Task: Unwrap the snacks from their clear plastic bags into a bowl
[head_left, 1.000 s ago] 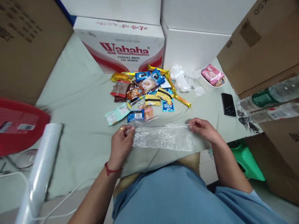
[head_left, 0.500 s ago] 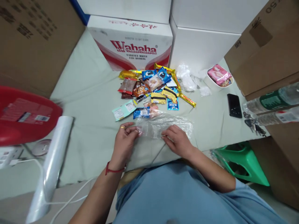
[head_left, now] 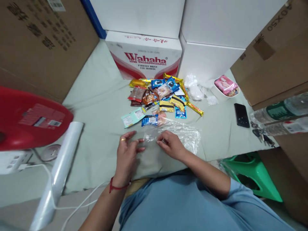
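A clear plastic bag (head_left: 189, 133) lies flat and crinkled on the cloth-covered table in front of me. My right hand (head_left: 170, 144) pinches its near edge between thumb and fingers. At the bag's left end is my left hand (head_left: 128, 152), its fingers apart, with a ring and a red wrist cord; the fingertips are close to the plastic, and nothing shows between them. Just beyond the bag lies a pile of wrapped snacks: a mint-green packet (head_left: 132, 117), a blue packet (head_left: 149, 120), yellow packets (head_left: 166, 106) and a brown cookie packet (head_left: 149, 97) among them.
Behind the snacks stands a Wahaba-style water carton printed "Wahaha" (head_left: 146, 57). To the right are a white bowl of packets (head_left: 221, 91), crumpled plastic (head_left: 196, 93), a phone (head_left: 242, 115), keys (head_left: 263, 136) and bottles (head_left: 276, 110). A plastic film roll (head_left: 59, 173) and red container (head_left: 33, 118) lie left.
My left hand's fingers have opened away from the bag's left end. My right hand has shifted left along the bag, still pinching. The camera view has tilted slightly.
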### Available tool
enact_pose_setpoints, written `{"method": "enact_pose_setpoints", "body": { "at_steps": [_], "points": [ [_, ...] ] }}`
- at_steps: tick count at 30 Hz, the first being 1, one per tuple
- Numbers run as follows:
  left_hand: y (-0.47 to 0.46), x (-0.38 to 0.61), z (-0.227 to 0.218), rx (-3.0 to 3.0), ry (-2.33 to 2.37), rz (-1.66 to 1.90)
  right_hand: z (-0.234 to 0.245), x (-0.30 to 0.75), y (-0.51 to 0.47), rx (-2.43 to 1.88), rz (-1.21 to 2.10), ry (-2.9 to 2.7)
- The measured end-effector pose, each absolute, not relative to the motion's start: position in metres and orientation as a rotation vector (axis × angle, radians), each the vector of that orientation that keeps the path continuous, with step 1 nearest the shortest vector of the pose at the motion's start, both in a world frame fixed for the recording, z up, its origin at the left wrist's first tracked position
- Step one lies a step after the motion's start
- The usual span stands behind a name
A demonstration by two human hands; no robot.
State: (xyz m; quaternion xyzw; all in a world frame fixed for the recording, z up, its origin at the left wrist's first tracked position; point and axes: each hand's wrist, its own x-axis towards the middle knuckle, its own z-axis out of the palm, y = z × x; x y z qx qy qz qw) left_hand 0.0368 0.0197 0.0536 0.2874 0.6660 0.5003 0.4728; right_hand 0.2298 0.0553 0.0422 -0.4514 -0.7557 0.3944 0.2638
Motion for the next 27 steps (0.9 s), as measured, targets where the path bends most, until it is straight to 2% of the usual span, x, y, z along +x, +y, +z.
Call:
{"method": "enact_pose_setpoints", "body": {
  "at_steps": [5, 9, 16, 27],
  "points": [
    [0.001, 0.049, 0.042, 0.816, 1.637, 1.126, 0.054, 0.228, 0.052, -1.251, 1.653, -1.343],
    [0.000, 0.067, 0.045, 0.928, 1.524, 1.104, 0.062, 0.223, 0.047, -1.125, 1.915, -0.943],
    [0.016, 0.088, 0.055, 0.806, 1.266, 1.241, 0.070, 0.229, 0.046, -1.069, 1.969, -0.736],
    [0.026, 0.096, 0.044, 0.841, 1.386, 1.303, 0.073, 0.243, 0.049, -1.101, 1.921, -0.653]
  ]
}}
